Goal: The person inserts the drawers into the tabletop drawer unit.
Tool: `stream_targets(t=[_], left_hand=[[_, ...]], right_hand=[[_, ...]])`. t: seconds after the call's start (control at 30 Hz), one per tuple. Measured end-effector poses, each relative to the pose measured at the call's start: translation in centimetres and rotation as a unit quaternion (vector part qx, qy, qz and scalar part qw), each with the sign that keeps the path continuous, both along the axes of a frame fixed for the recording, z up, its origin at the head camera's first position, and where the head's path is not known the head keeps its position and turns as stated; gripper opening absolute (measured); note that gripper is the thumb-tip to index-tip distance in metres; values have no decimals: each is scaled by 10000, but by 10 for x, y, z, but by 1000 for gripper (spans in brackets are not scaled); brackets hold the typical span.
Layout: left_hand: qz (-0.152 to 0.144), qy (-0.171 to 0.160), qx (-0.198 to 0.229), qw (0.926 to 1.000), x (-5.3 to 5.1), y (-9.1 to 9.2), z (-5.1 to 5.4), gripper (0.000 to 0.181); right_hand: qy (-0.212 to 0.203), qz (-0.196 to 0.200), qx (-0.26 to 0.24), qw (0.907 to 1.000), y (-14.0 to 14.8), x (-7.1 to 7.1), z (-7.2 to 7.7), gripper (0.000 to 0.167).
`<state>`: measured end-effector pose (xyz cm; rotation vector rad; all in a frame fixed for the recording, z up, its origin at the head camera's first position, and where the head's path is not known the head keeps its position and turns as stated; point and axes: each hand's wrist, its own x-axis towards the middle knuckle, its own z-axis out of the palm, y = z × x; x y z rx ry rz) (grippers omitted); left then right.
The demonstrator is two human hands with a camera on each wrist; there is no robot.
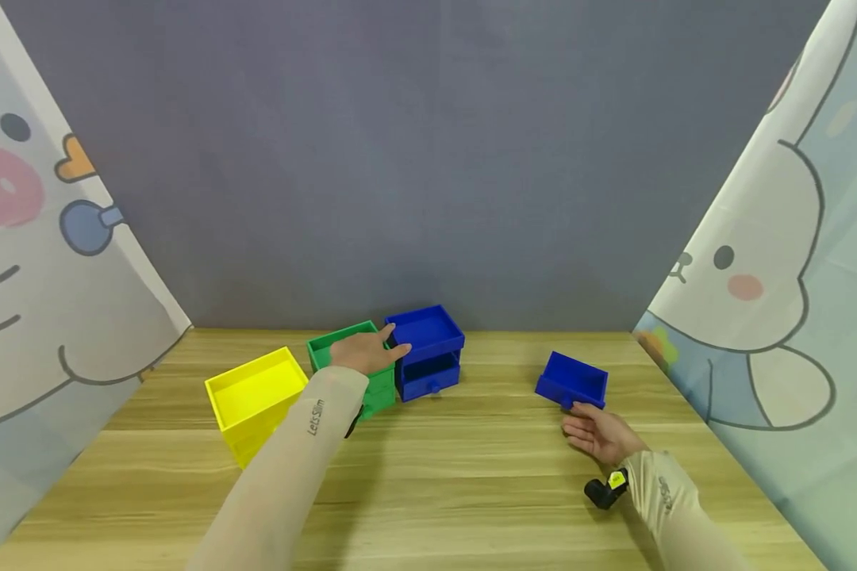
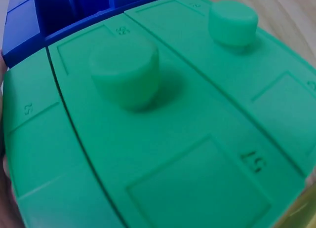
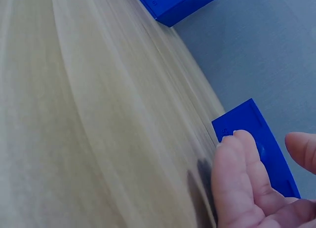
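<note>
My left hand (image 1: 363,353) lies over the top of the green drawer unit (image 1: 380,392), thumb and a finger spread towards the left edge of the blue drawer unit (image 1: 432,342). The blue unit has an open slot above its lower drawer (image 1: 431,384). Round knobs (image 2: 126,75) stand out from the green fronts in the left wrist view. On the right, a loose blue drawer (image 1: 573,381) rests on the table, and my right hand (image 1: 603,436) is at its knob. The right wrist view shows the fingers (image 3: 234,173) extended before the drawer front, thumb apart; they partly hide the knob.
A yellow drawer unit (image 1: 257,388) stands left of the green one, partly behind my left sleeve (image 1: 286,468). The wooden table (image 1: 471,484) ends at a grey back panel (image 1: 428,159). Cartoon-printed cloths (image 1: 757,317) flank both sides.
</note>
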<state>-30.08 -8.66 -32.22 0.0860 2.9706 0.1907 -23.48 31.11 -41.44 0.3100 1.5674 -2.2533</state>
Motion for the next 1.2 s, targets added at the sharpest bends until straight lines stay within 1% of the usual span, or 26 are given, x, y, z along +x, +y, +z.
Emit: stream_targets(t=[0.1,0.2,0.27,0.37,0.63,0.8,0.9,1.0,1.1,1.2], left_hand=[[-4,-60,-42,10000,-1,0,1,72],[26,-169,-73,9998,-1,-1,1,72],[11,-218,-78,9997,-1,-2,1,72],[-20,-278,-121,9995,0,-2,1,72],[-28,-357,-204,9991,1,-1,4,72],[-24,-441,-226,9988,1,-3,7,73],[-87,-422,-182,9989,2,-3,8,73],[-66,-407,-156,9990,2,-4,8,73],[-21,-409,-130,9991,0,-5,7,73],[-50,-401,-71,9992,-1,-6,6,73]], right_hand=[[-46,-63,41,10000,-2,-3,-1,16],[-118,-111,32,9999,-4,-7,-3,18],[-150,-84,-43,9998,-6,-9,-4,19],[-197,-160,-123,9996,-7,-11,-6,20],[-277,97,-904,9955,-13,-16,-10,42],[-307,-218,-968,9946,-17,-19,-10,44],[-348,-423,-923,9942,-18,-21,-8,44],[-359,-522,-955,9934,-20,-21,-7,41],[-283,-606,-965,9931,-22,-21,-7,35],[-211,-660,-1001,9926,-22,-21,-6,33]])
